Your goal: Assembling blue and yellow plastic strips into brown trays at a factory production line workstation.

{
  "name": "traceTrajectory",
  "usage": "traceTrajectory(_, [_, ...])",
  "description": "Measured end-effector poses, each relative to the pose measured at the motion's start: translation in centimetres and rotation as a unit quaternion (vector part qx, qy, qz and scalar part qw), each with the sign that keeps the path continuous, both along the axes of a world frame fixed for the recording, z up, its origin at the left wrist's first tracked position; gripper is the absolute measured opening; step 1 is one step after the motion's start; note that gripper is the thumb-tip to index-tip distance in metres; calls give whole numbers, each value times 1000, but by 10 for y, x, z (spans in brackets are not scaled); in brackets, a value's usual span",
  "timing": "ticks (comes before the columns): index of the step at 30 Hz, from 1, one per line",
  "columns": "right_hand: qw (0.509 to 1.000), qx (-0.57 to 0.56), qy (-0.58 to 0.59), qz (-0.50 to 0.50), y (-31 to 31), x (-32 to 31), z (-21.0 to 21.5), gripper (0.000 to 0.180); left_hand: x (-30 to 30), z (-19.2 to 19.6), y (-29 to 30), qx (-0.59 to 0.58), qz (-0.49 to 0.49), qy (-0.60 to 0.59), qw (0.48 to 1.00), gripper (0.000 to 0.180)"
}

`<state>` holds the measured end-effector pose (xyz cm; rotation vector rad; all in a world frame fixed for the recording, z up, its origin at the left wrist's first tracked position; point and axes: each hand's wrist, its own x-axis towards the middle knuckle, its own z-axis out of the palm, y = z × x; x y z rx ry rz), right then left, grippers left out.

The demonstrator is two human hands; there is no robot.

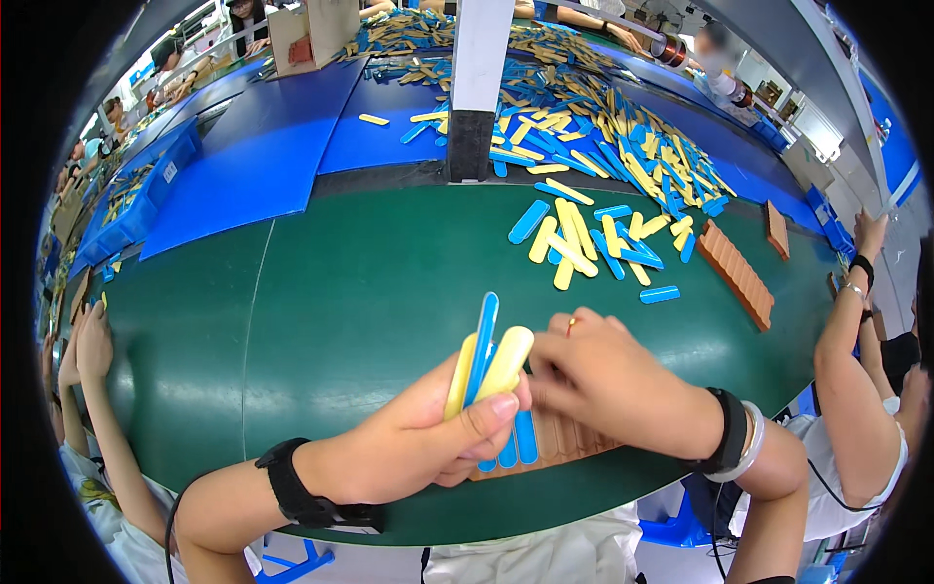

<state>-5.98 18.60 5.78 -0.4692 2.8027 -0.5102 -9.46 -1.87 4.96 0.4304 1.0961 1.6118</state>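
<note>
Hands: L (418,443) grips yellow+blue sticks (486,362); R (608,380) fingers curled, pressing brown tray (574,438).

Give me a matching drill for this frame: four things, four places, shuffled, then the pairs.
Things:
1. left hand
2. right hand
3. brown slotted tray
4. loose pile of blue and yellow sticks

Places:
A. flat on the green table, under both hands
B. scattered on the table beyond the hands
C. gripping a bunch of yellow and blue sticks upright
D. fingers down at the tray, beside the held bunch

Pairs: 1-C, 2-D, 3-A, 4-B
</note>
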Motion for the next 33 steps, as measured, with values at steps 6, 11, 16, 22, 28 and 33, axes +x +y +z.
traceTrajectory(6, [922, -369, 111, -46, -7, -7, 32, 14, 1, 3, 1, -6, -62, -3, 998, 21])
traceTrajectory(11, [888, -433, 154, 2, -2, 5, 30, 18, 5, 0, 2, -31, -46, 10, 998, 22])
traceTrajectory(16, [939, -273, 179, -112, -6, 32, 29, 20, 0, -2, 1, -46, 57, -4, 997, 19])
traceTrajectory(22, [941, -22, 308, 142, 8, 56, -15, 23, -5, -2, 2, -42, 127, -23, 991, 18])
traceTrajectory(28, [963, -24, 246, 105, -1, 69, -14, 25, -2, -10, 5, -32, 133, 37, 990, 19])
traceTrajectory(33, [961, -10, 269, 68, 1, 64, -17, 19, 1, -8, 5, -18, 91, 72, 993, 25])
